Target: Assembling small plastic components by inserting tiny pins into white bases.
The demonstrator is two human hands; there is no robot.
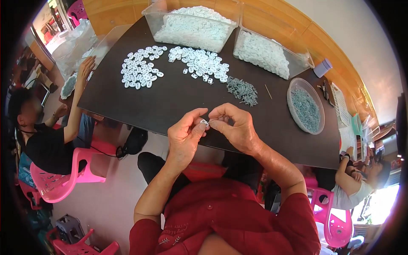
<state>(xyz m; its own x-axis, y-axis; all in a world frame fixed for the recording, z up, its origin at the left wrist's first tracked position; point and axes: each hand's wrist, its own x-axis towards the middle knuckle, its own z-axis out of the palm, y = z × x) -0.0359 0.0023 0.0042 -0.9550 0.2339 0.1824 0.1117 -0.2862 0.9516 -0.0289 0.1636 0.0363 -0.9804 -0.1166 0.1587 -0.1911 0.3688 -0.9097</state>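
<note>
My left hand (pixel 185 136) and my right hand (pixel 235 126) meet over the near edge of the dark table (pixel 178 100). Between their fingertips they pinch one small white plastic ring piece (pixel 205 123). Beyond them lies a small heap of grey pins (pixel 242 90). Two spreads of white ring pieces lie further back, one on the left (pixel 141 66) and one in the middle (pixel 199 63).
Two clear bins of white pieces stand at the back, one in the middle (pixel 192 26) and one to the right (pixel 267 53). A round clear tub of grey pins (pixel 305 106) sits at right. A person on a pink chair (pixel 59 178) reaches onto the table from the left; another person (pixel 355 182) sits at right.
</note>
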